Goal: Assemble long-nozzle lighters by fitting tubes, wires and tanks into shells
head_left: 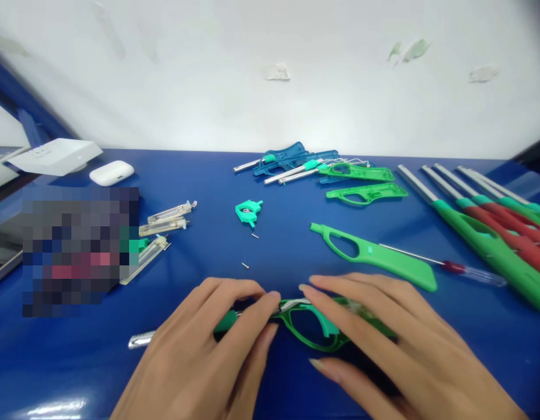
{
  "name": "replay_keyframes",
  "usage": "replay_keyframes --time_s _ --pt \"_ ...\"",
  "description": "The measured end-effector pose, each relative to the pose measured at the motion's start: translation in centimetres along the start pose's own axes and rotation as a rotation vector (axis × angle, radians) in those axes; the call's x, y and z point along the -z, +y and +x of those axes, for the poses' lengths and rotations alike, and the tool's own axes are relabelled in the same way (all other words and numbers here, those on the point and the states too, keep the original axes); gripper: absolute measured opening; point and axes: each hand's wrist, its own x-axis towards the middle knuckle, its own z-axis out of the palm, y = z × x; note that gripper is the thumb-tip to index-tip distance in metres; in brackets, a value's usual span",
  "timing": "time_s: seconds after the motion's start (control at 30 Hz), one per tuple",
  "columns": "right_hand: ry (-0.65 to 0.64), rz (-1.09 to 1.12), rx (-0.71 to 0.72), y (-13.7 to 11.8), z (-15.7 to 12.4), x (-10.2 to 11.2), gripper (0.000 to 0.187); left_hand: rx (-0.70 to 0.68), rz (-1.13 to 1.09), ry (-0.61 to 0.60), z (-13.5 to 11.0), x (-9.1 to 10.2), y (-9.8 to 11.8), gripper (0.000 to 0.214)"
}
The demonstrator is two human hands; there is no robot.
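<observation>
Both my hands rest on a green plastic lighter body [316, 326] with a metal tube [140, 339] sticking out to the left, lying on the blue table [234, 385]. My left hand [208, 350] presses its fingers on the tube end of the body. My right hand [383, 344] covers the handle part, fingers laid over it and thumb below the trigger loop. A green handle shell [375, 256] lies just beyond my right hand, with a red-handled screwdriver [449, 265] behind it.
A small green trigger part [247, 211] and two tiny pins [245, 265] lie mid-table. Metal-and-clear inserts [164, 224] sit left. Blue and green shells with tubes [313, 166] lie at the back. Assembled green and red lighters [493, 233] fill the right. White earbud case [111, 172] back left.
</observation>
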Motion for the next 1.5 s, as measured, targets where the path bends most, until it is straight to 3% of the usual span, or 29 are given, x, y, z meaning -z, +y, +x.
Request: replay_keyframes --time_s 0.17,0.43,0.63,0.97,1.5 --pt "0.008 0.045 0.041 0.2 -0.7 -0.4 0.038 -0.011 -0.048 -0.111 -0.1 0.6 -0.5 0.034" --pt "0.052 0.064 0.074 0.4 -2.1 -1.4 0.045 0.085 -0.16 -0.045 1.2 0.9 -0.3 0.033" --pt "0.058 0.057 0.091 0.4 -2.4 -1.2 0.046 0.172 -0.124 -0.002 1.1 0.6 -0.5 0.02" --pt "0.034 0.081 0.061 0.7 -2.7 -1.0 0.063 0.188 -0.087 0.01 1.1 1.3 -0.4 0.021" --pt "0.041 0.076 0.065 0.8 -2.7 -1.0 0.055 0.137 -0.137 -0.01 1.5 1.3 -0.4 0.033"
